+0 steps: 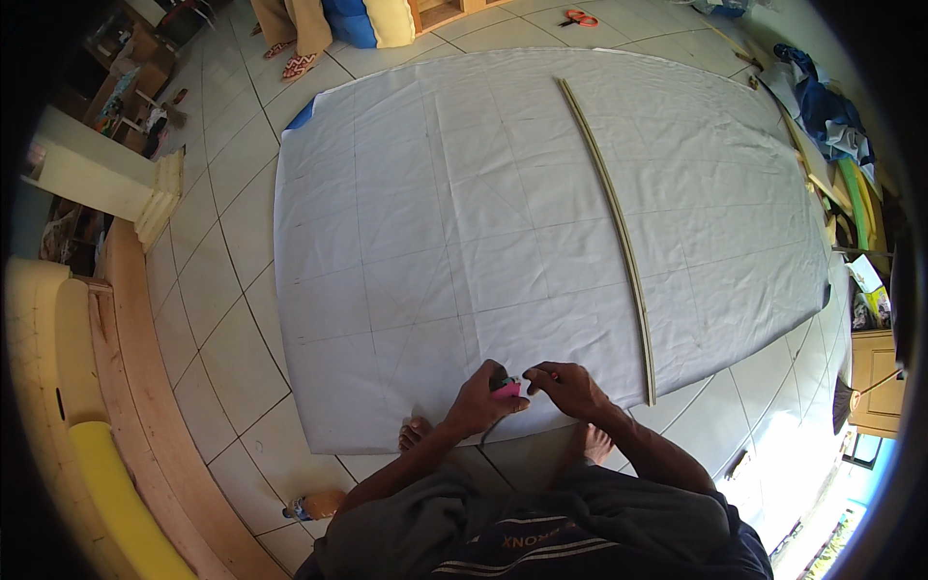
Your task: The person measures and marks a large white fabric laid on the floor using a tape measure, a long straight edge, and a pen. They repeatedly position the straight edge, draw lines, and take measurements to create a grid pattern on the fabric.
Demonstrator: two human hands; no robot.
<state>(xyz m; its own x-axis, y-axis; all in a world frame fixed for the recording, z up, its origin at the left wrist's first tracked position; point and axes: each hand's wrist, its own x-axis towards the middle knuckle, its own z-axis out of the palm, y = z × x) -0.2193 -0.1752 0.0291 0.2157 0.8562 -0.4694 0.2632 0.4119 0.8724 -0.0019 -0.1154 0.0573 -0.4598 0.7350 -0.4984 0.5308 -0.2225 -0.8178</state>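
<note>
As a person leans over a large white sheet (406, 261) spread across a tiled floor (227, 242), the left hand (472, 404) grips a small pink object (506, 390), its exact kind too small to make out, above the sheet's near edge. Just beside it, the right hand (575, 391) is bent inward with fingers curled and thumb close to them — whether anything is pinched there cannot be told.

Thin dark lines cross the sheet in a loose grid, and its far left corner is folded over to show a blue underside (302, 114). To the right of the hands, a long, narrow straight strip (614, 213) lies across the sheet from near its far edge to its near one. The person's bare left foot (416, 435) and right foot (597, 445) are at the near edge.

Beyond the far side lie orange-handled scissors (582, 17), while another person's patterned shoes (300, 66) show at the upper left. Crumpled blue material (822, 101) is heaped at the right — and a bottle of orange liquid (317, 506) lies on its side at the lower left.
</note>
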